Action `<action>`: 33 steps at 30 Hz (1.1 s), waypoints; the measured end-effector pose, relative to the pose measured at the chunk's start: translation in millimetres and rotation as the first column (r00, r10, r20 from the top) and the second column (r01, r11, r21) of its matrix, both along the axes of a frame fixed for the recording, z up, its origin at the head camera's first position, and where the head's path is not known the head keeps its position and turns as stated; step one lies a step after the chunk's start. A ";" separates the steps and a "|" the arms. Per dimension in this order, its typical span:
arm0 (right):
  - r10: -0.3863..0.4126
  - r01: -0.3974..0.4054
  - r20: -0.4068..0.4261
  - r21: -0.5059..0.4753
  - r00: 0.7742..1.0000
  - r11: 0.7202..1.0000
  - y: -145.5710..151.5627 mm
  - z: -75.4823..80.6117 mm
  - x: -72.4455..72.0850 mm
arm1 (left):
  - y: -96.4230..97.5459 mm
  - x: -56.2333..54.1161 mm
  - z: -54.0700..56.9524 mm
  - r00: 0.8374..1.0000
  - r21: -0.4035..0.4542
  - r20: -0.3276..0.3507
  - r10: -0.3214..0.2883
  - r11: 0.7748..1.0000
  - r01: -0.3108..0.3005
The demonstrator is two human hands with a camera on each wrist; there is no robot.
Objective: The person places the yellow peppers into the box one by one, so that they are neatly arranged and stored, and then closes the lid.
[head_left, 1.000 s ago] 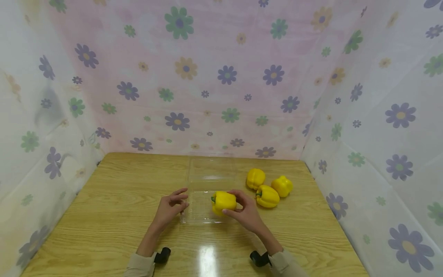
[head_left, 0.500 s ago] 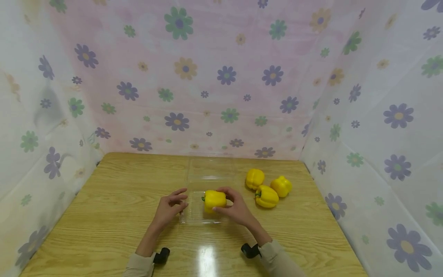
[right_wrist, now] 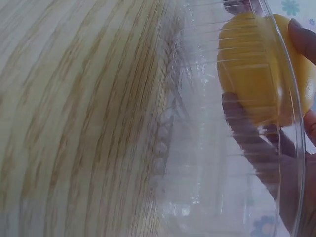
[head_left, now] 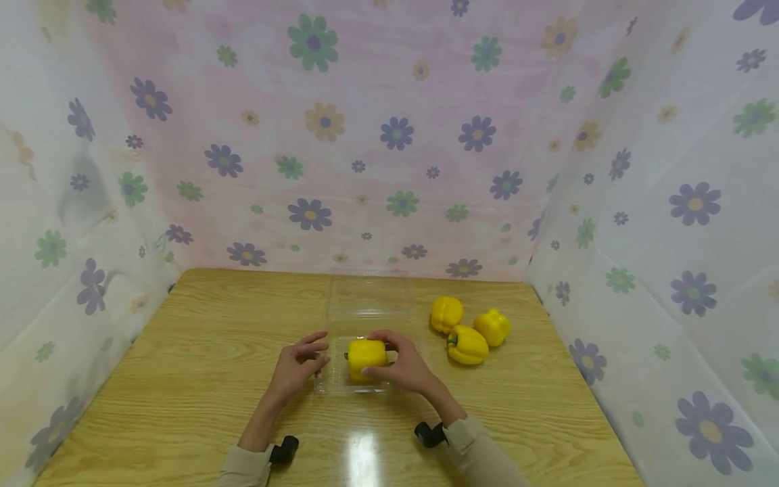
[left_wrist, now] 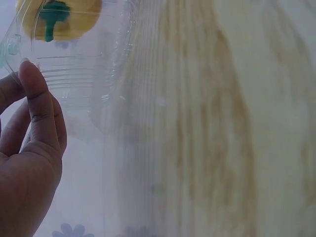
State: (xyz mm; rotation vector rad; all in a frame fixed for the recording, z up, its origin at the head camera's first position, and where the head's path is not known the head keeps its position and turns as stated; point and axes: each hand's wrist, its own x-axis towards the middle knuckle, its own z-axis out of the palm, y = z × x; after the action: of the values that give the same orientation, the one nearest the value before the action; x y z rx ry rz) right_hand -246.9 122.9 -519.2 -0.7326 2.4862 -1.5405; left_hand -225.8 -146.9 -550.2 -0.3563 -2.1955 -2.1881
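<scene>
A clear plastic clamshell container [head_left: 356, 390] lies on the table with its lid folded back. My right hand [head_left: 406, 364] grips a yellow bell pepper [head_left: 365, 358] over the container's base, thumb in front and fingers behind. The pepper lies sideways, its green stem to the left. Through the clear wall the right wrist view shows the pepper [right_wrist: 247, 69] low inside the base. At the left side my left hand [head_left: 298, 364] pinches the container's rim between thumb and fingers. In the left wrist view the thumb tip is right at the rim, with the stem end of the pepper [left_wrist: 79, 22] beyond.
Three more yellow bell peppers stand close together to the right: one at the back [head_left: 447, 314], one in front [head_left: 468, 345] and one at the right [head_left: 493, 327]. The clear lid [head_left: 370, 297] reaches toward the flowered cloth [head_left: 365, 135] behind the wooden table [head_left: 213, 338].
My right hand has carried the pepper leftward, from the right part of the container's base toward its middle, and slightly lower. The left hand has stayed at the rim.
</scene>
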 end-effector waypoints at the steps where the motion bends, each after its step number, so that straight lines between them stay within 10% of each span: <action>1: -0.001 0.001 -0.003 0.007 1.000 1.000 -0.7 0.2 -0.8 | 0.6 0.1 0.6 1.000 -0.001 0.001 0.000 1.000 0.000; 33: -0.018 0.017 -0.012 -0.030 1.000 0.999 -30.1 -13.2 -30.5 | 1.1 0.4 0.3 0.999 0.002 0.030 0.014 1.000 -0.014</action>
State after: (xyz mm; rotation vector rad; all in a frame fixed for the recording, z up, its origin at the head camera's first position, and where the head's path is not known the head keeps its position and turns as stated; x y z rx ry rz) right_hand -277.3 92.9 -532.4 -0.7294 2.4900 -1.5877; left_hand -225.4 -145.8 -550.0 -0.3095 -2.2042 -2.2027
